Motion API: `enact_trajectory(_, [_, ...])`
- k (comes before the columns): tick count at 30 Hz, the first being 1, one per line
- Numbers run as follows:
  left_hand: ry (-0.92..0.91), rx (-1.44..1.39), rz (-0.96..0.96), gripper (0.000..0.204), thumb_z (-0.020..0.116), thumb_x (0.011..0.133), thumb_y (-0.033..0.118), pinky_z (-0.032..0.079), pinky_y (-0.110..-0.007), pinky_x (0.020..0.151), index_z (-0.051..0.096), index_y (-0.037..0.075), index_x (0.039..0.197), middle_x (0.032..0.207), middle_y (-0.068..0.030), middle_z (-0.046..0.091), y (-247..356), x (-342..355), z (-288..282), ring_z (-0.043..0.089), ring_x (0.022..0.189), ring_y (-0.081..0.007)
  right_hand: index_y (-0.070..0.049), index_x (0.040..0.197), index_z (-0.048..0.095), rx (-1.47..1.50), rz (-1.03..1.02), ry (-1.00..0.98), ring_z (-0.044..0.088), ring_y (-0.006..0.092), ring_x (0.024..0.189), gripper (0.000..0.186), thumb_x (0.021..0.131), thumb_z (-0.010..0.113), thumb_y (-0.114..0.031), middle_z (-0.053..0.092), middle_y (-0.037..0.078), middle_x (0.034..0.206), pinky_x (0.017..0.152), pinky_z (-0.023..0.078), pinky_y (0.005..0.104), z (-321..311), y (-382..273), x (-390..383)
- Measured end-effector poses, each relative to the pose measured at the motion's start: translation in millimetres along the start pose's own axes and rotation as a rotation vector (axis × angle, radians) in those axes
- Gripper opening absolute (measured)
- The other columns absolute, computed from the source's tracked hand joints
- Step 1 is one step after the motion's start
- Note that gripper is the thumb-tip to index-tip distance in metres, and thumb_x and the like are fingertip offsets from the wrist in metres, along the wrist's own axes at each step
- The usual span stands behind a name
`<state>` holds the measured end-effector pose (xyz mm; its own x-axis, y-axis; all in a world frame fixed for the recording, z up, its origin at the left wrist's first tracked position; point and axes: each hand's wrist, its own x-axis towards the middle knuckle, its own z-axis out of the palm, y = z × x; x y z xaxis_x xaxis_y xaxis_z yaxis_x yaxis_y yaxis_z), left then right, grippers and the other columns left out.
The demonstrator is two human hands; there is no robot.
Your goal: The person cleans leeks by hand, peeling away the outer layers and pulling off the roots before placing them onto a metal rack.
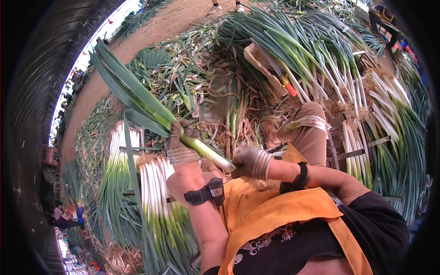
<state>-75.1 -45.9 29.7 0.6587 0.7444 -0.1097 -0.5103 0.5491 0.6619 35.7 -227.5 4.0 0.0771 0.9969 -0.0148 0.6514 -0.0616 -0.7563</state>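
Note:
A large green onion [197, 147] slants across the middle of the head view, its dark leaves fanning to the upper left and its white base pointing at my right hand. My left hand [181, 145], in a dirty knit glove, is closed round the stalk where green turns to white. At the lower white end, my gloved right hand [251, 162] has its fingers closed on the base; the root tip is hidden behind them. Both hands are above my lap and the orange apron [275, 211].
Bundled green onions [158, 183] lie to my left, and more bundles [394, 105] lie to my right on metal racks. Ahead stands a pale crate [263, 64] with a red-and-yellow-handled tool [288, 85]. Leaf trimmings [183, 78] cover the ground. A bent-over person [386, 23] is far right.

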Motion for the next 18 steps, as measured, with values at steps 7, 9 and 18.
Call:
enact_trajectory(7, [0.009,0.001,0.256,0.037,0.059,0.082,0.021,0.042,-0.024,0.051,0.049,0.012,0.116,0.073,-0.0026,0.055,13.3,6.3,12.5,0.049,0.057,-0.0097,-0.001,0.079,0.06,1.123,-0.003,-0.107,0.051,0.0087,0.06,0.019,0.075,0.067,-0.018,0.058,0.001,0.07,0.052,0.042,0.0222,-21.5,31.3,-12.8])
enact_trajectory(9, [-0.013,-0.058,0.224,0.037,0.058,0.082,0.023,0.041,-0.025,0.051,0.048,0.015,0.116,0.073,-0.0007,0.054,28.4,5.5,18.2,0.048,0.057,-0.0093,0.0,0.078,0.06,1.179,0.054,-0.181,0.049,0.0077,0.053,0.021,0.078,0.064,-0.021,0.058,0.001,0.068,0.046,0.039,0.0197,-28.3,28.2,-5.9])
enact_trajectory(18, [0.331,0.164,0.289,0.03,0.059,0.081,0.036,0.041,-0.022,0.046,0.051,0.007,0.076,0.054,0.0019,0.047,168.4,10.8,-66.5,0.044,0.046,-0.0091,-0.007,0.076,0.058,-0.647,-0.507,-0.294,0.05,0.0164,0.051,0.02,0.082,0.055,-0.026,0.054,0.004,0.061,0.053,0.043,0.0293,5.8,165.4,-83.1])
